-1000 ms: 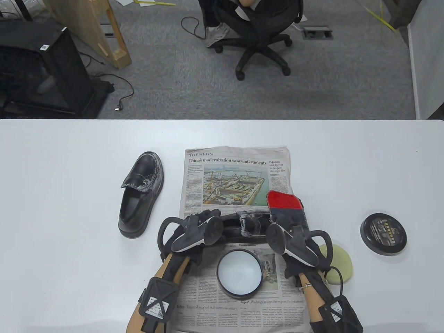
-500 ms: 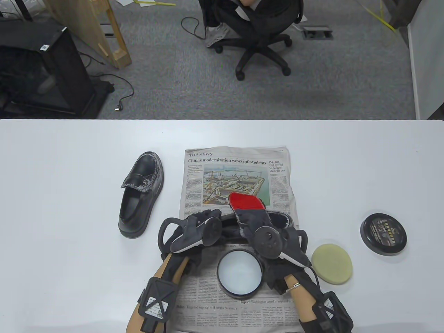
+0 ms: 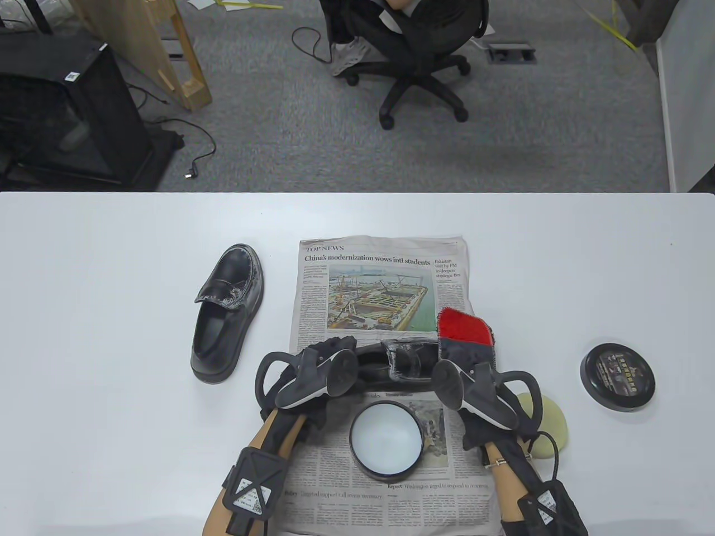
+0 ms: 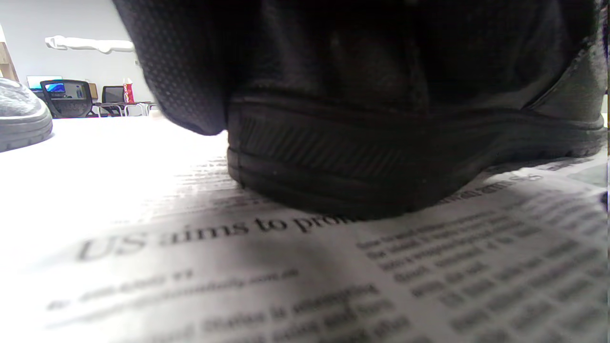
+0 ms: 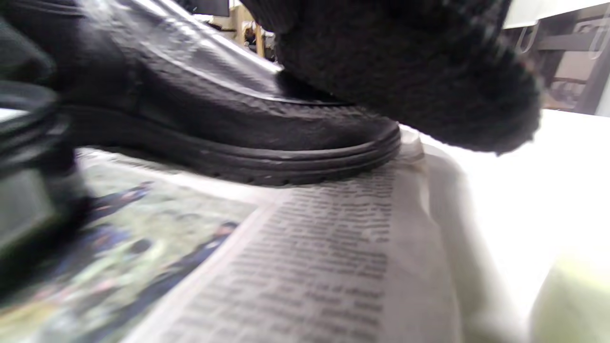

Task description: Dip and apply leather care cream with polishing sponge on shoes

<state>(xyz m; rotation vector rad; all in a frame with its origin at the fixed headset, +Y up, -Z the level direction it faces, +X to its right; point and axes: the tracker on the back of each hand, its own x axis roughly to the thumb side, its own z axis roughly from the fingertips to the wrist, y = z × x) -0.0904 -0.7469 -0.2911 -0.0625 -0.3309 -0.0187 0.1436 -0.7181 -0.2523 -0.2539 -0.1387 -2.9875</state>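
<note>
A black leather shoe (image 3: 402, 363) lies crosswise on the newspaper (image 3: 380, 279), toe to the right; it also shows in the left wrist view (image 4: 381, 157) and the right wrist view (image 5: 214, 119). My left hand (image 3: 329, 349) grips its heel end. My right hand (image 3: 466, 346) holds a black fuzzy polishing mitt with a red tip (image 3: 465, 329), pressed on the toe; its fingers are hidden by it. The mitt fills the top of the right wrist view (image 5: 405, 71). The yellow-green polishing sponge (image 3: 553, 424) lies on the table, partly hidden behind my right wrist. The open cream tin (image 3: 385, 439) sits between my forearms.
A second black shoe (image 3: 226, 312), streaked with white cream, stands left of the newspaper, toe away from me. The tin's black lid (image 3: 617, 377) lies at the right. An office chair (image 3: 419, 61) stands on the carpet beyond the table's far edge.
My right hand swept the mitt left over the middle of the shoe, then back right to the toe. It now covers part of the sponge again. My left hand has not moved.
</note>
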